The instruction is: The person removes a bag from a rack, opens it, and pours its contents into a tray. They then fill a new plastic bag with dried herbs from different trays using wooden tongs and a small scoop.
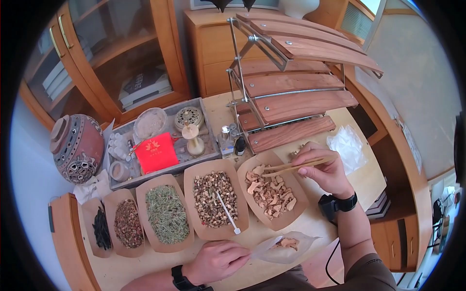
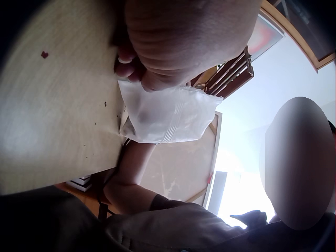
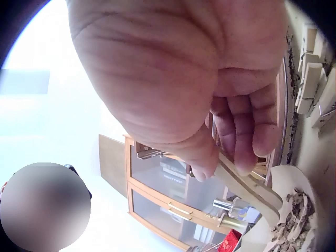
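A grey tray (image 1: 194, 164) with a red pouch (image 1: 157, 154) stands between an openwork pot (image 1: 83, 145) and a slatted rack (image 1: 289, 85).

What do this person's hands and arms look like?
The left hand and right hand are ungloved. A black strap rounds the left wrist; another rounds the right, with a blocky black device. The right sleeve is short and dark brownish-grey.

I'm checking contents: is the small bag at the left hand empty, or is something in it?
Not empty: the head view shows some tan pieces inside the translucent bag, which the left hand holds.
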{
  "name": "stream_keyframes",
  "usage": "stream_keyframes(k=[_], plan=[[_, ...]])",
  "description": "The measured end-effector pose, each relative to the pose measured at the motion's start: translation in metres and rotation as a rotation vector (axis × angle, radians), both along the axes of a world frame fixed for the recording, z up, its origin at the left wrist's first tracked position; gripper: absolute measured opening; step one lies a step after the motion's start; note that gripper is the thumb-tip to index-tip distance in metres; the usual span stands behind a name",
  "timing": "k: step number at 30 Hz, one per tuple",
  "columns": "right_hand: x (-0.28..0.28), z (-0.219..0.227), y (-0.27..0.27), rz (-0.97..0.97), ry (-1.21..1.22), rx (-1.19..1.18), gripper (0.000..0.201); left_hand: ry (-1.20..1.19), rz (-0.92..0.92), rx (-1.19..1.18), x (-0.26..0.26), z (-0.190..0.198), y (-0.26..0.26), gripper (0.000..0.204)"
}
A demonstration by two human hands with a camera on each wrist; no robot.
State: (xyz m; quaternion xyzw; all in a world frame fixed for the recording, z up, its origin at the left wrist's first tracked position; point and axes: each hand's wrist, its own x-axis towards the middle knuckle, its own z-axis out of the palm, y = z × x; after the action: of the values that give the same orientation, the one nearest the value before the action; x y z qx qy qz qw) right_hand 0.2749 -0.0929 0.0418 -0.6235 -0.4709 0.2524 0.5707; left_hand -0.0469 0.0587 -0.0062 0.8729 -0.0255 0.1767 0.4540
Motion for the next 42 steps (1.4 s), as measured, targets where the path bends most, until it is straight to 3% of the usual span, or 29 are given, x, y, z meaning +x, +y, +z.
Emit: stream_keyframes(k=[9,12,14,17,21,29,42], plan=[[0.0,0.004,-0.002,0.137,-0.202,-0.006,0.018,-0.006,0.008,0.002,0.0,-0.001,0.0,0.013],[-0.002,0.002,-0.003,0.035,-0.025,0.01,0.018,-0.007,0.008,0.0,0.0,-0.001,0.0,0.013],[-0.004,0.0,0.001,-0.06,-0.066,0.009,0.019,-0.003,0.004,0.0,0.0,-0.001,0.0,0.013],[-0.004,0.001,0.004,-0.068,-0.235,0.014,0.019,-0.003,-0.003,-0.007,0.0,-0.001,0.0,0.013],[-0.003,0.001,0.006,-0.009,-0.247,-0.003,0.019,0.004,0.0,-0.008,0.0,0.0,0.0,0.013],[0.006,-0.003,-0.002,0.042,0.018,-0.002,0.015,0.01,0.001,-0.01,-0.001,0.0,0.0,0.012],[0.005,-0.006,0.006,0.029,0.012,-0.025,0.015,0.007,0.001,-0.013,0.0,0.0,0.0,0.012]])
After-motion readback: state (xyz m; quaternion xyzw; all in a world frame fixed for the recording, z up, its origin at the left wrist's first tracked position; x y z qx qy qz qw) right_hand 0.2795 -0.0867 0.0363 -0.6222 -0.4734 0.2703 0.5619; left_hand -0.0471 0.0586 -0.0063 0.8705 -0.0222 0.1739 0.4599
